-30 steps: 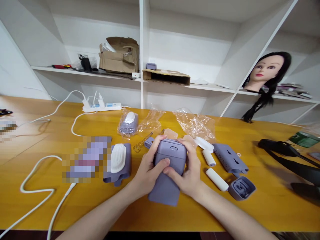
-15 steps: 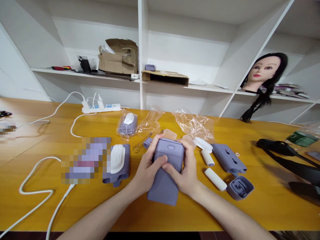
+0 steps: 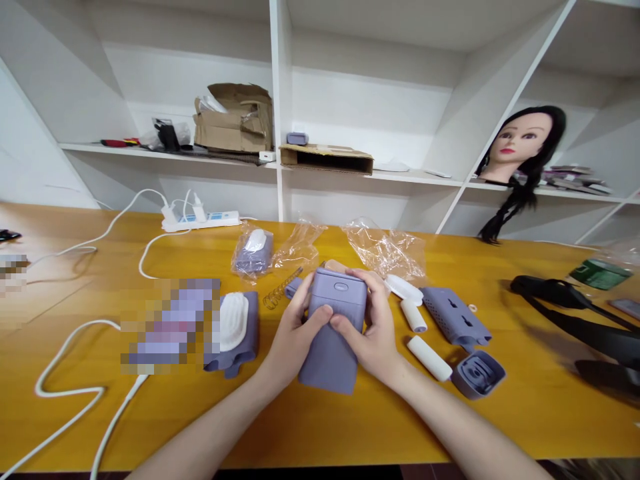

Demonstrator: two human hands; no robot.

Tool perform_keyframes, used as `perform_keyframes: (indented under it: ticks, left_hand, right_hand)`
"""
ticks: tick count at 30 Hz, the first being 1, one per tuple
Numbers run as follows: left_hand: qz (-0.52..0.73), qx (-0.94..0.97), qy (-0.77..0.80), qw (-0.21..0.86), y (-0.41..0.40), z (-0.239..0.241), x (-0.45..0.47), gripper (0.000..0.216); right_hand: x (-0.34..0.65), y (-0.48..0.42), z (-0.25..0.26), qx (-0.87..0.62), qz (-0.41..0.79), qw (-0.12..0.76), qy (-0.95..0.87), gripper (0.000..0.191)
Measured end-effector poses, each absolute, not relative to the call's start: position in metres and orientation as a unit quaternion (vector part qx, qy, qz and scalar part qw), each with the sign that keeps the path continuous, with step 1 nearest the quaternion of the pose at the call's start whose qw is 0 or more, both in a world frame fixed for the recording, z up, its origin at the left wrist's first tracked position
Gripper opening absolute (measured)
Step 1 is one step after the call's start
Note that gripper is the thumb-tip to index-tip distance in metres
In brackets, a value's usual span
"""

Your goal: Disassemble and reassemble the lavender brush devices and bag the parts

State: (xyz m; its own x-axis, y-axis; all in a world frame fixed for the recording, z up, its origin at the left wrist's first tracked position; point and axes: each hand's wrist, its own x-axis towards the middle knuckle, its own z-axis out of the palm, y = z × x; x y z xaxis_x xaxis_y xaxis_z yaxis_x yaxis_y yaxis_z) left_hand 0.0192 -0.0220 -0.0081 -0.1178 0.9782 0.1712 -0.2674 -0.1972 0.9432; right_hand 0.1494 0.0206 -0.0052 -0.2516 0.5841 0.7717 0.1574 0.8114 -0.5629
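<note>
Both my hands grip a lilac plastic device above the yellow wooden table. My left hand wraps its left side with the thumb on the front. My right hand wraps its right side, thumb also on the front. Just behind the device lie a metal spring and a pale peach piece. To the right are two white rollers, a perforated lilac shell and a lilac cap. To the left lies a lilac part with a white ribbed pad.
Crumpled clear bags and a bagged lilac part lie behind. A white power strip with cables sits at the left. Black tools lie at the right. White shelves hold cardboard boxes and a mannequin head.
The device is now held a little more upright and closer to the bags. Both hands keep their grip, thumbs shifted slightly on its front.
</note>
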Motion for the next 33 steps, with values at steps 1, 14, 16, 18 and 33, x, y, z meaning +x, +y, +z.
perform_keyframes:
  ticks: [1,14,16,18,33]
  left_hand:
    - [0.638,0.445,0.393,0.490,-0.022,-0.007,0.019,0.059]
    - [0.275,0.373,0.163,0.871,-0.011,-0.007,-0.004,0.061]
    - [0.258,0.392,0.149,0.871,-0.010,-0.002,-0.008,0.058]
    - [0.308,0.373,0.164,0.860,-0.011,0.002,-0.013,0.062]
    - [0.482,0.348,0.193,0.780,-0.017,0.001,-0.013,0.061]
  right_hand:
    - [0.150,0.021,-0.005,-0.233,0.169,0.567,-0.771,0.058]
    - [0.170,0.038,0.015,-0.158,0.539,0.384,-0.733,0.051]
    - [0.169,0.038,0.017,-0.185,0.528,0.389,-0.732,0.046]
    - [0.169,0.037,0.021,-0.219,0.483,0.412,-0.741,0.040]
    - [0.175,0.027,0.024,-0.286,0.268,0.376,-0.839,0.122]
